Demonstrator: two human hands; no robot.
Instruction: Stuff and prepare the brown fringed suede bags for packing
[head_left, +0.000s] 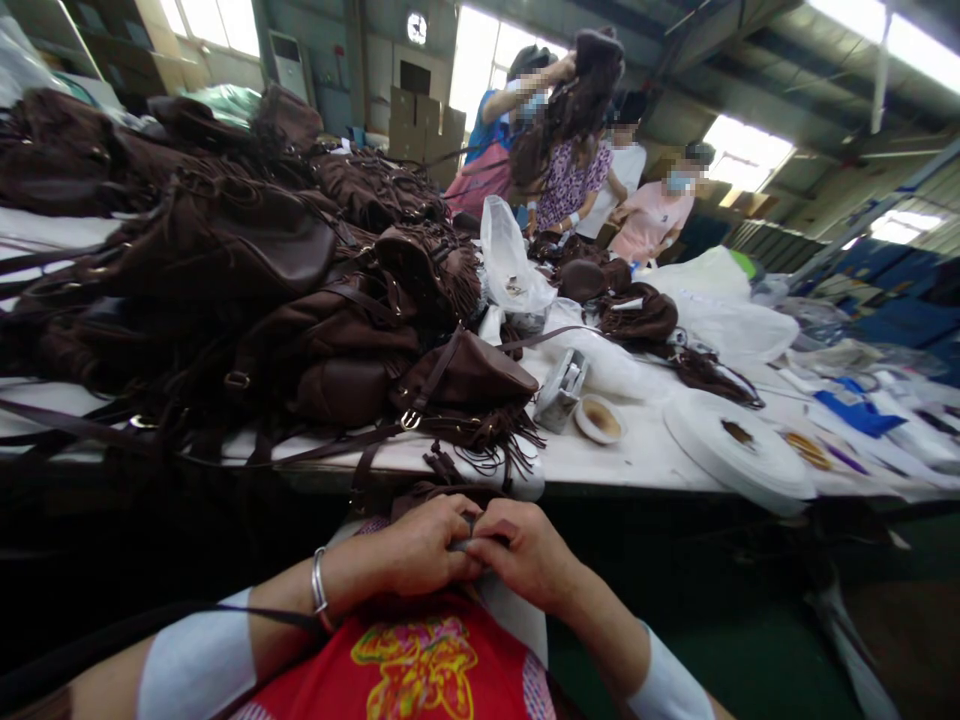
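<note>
My left hand [429, 545] and my right hand [525, 553] meet above my lap, fingers closed in a pinch. Between the fingertips shows a small greyish piece [461, 545], too hidden to name. Dark brown material [420, 497], seemingly part of a bag, lies just behind my hands at the table's edge. Straight ahead, a brown fringed bag [469, 380] with a buckled strap rests at the front of the table, its tassels hanging over the edge.
Brown bags [225, 240] are heaped across the left of the table [637, 455]. Right of the heap are a metal box-like tool [562, 390], a small round dish [600, 420], a white tape roll [731, 445] and plastic bags [735, 310]. Several people stand behind; one person [495, 130] lifts a bag.
</note>
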